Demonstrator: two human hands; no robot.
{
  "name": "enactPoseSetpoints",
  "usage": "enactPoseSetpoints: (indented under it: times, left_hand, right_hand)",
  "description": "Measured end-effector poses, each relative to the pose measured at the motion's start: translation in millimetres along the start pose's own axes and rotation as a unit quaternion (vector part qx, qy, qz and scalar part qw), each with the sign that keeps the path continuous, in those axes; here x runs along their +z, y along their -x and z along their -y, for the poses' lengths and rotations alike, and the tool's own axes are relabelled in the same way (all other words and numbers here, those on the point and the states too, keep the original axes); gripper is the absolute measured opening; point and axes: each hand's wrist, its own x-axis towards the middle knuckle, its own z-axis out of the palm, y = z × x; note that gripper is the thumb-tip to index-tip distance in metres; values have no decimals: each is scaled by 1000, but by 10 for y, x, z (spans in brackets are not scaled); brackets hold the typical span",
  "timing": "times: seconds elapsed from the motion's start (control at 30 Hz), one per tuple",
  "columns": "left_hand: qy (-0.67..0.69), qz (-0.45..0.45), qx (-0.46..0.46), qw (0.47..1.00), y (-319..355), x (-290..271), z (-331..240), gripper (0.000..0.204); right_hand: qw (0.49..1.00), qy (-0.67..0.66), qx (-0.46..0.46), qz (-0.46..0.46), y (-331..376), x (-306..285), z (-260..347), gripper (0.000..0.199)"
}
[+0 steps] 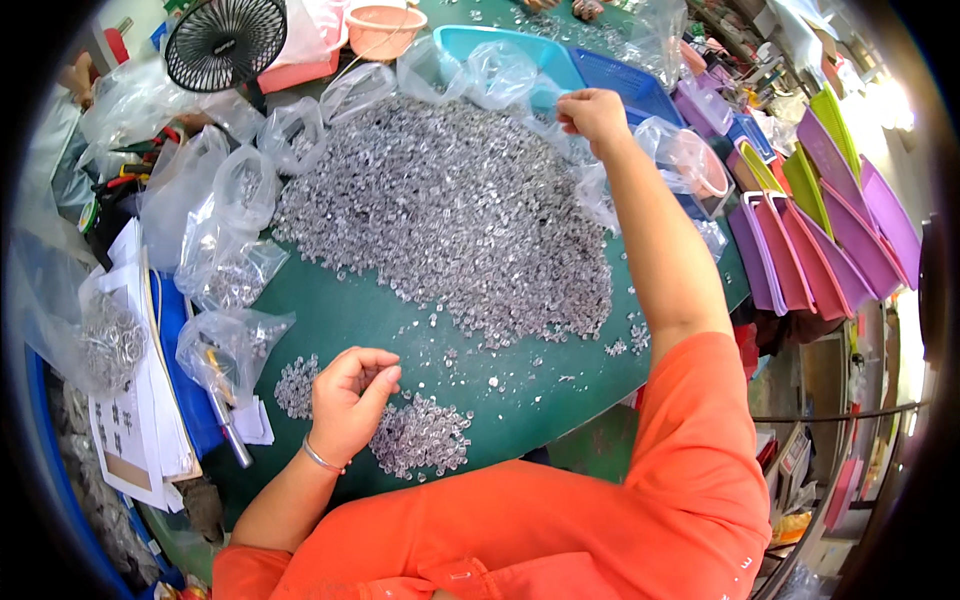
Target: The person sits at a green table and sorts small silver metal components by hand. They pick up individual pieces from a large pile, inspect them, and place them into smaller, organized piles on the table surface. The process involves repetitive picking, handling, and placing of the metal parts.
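Observation:
A large pile of small clear plastic pieces covers much of the green table. My right hand is stretched out past the pile's far right side, beside the teal basket. Its fingers are pinched together, and whatever is between them is hidden. Close to me, my left hand hovers between a small heap of the same pieces and a smaller heap. The left fingers curl toward the thumb; what they hold, if anything, does not show. A metal bangle circles the left wrist.
Clear plastic bags crowd the left and far edges. Papers and a blue folder lie at left. Behind the pile are a black fan and a blue basket. Purple and pink trays stand at right.

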Motion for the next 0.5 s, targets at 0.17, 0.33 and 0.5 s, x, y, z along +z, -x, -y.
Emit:
enactPoseSetpoints:
  times: [0.17,0.33,0.5]
  left_hand:
    - [-37,-5,2,999,5,-46,31,12]
    - [-189,17,95,977,-84,-85,46,16]
    - [-367,58,249,894,-302,68,114,23]
  right_hand:
    - [991,106,-75,40,103,38,32,23]
    - [968,146,-167,118,1678,243,209,22]
    - [892,171,-297,294,2854,541,-167,10]
